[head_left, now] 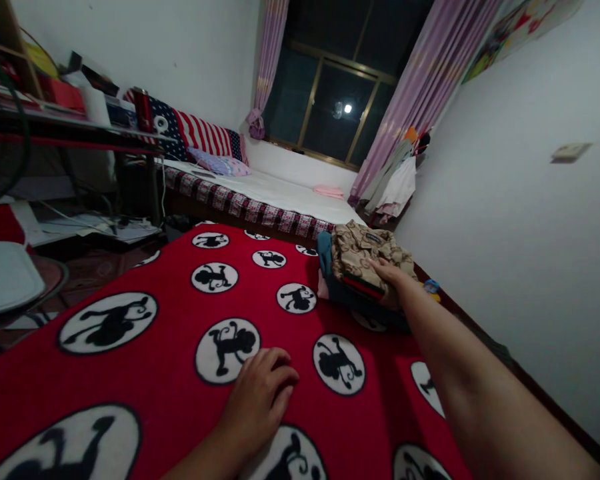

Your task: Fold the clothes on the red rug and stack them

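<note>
My right hand (389, 272) reaches out to a folded tan jacket (357, 250) with a brown pattern and a dark, red-striped edge. The visible fingers lie stretched over its top; the others are hidden from me. Beneath the jacket are dark teal folded clothes (325, 250), and a bit of pink cloth shows at the left side of the pile. My left hand (266, 383) is low over the red blanket (170, 373), near a white circle with a black monkey print. Its fingers are loosely bent and hold nothing.
A bed with a white sheet (285, 190) stands beyond, below the window. At left are a cluttered desk (80, 120) and a white chair (7, 277). Clothes (397, 187) hang by the curtain. A small blue and yellow item (431, 288) lies beside the right wall.
</note>
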The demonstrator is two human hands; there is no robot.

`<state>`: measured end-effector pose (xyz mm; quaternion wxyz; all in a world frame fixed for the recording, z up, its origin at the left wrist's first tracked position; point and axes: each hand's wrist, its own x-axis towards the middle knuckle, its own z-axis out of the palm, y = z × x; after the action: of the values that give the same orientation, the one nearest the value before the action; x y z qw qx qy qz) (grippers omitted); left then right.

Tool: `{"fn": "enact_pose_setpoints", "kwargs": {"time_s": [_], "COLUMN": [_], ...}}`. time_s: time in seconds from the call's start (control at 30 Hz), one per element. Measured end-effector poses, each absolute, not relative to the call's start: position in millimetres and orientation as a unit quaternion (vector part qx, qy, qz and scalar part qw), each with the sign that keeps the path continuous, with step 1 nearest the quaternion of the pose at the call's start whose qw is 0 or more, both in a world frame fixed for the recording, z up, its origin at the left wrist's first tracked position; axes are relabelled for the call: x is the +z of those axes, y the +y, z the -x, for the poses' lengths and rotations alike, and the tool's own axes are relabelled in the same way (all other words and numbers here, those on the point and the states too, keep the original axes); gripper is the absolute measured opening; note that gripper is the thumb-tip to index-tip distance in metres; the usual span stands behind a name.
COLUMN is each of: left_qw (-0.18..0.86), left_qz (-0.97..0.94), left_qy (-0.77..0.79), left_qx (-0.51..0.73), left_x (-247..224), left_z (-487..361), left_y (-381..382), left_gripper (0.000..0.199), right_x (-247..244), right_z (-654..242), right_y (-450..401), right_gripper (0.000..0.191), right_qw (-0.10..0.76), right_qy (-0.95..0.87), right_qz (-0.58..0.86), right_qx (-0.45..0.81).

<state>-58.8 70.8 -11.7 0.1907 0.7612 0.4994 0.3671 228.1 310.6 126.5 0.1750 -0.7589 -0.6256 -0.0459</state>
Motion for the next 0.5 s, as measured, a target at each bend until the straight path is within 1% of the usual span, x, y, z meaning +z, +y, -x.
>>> {"fn": "enact_pose_setpoints", "kwargs": {"time_s": [0.1,0.2,0.27,0.33,0.4,0.47,0.5], "left_qw": [0.193,0.193,0.19,0.19,0.195,0.217,0.238], "left_qz": [-0.762,-0.761,-0.762,-0.761,-0.753,-0.724,-0.701], "left_qy": [0.495,0.492,0.488,0.483,0.481,0.485,0.485], "left_qx": [0.37,0.376,0.381,0.389,0.404,0.441,0.466], "left_x": [-10,-7,-7,-8,-10,-12,-13], "left_z": [60,61,62,62,63,64,65], "left_y": [72,72,71,72,73,75,76], "left_gripper": [0.024,0.024,0.022,0.021,0.022,0.032,0.037], "right_x": [130,116,95,71,48,27,19], "right_z": [-216,-191,-169,-146,-122,-97,-85], "right_y": [307,284,257,223,186,152,137], "right_gripper": [0.06,0.052,0.045,0.041,0.037,0.031,0.029], "right_qw": [0.16,0.169,0.208,0.28,0.372,0.471,0.516], "right_qy": [-0.627,-0.665,-0.699,-0.734,-0.759,-0.734,-0.684], "right_qz": [0.761,0.722,0.674,0.611,0.534,0.463,0.443], "right_qx": [-0.041,-0.083,-0.117,-0.1,-0.009,0.157,0.263]}}
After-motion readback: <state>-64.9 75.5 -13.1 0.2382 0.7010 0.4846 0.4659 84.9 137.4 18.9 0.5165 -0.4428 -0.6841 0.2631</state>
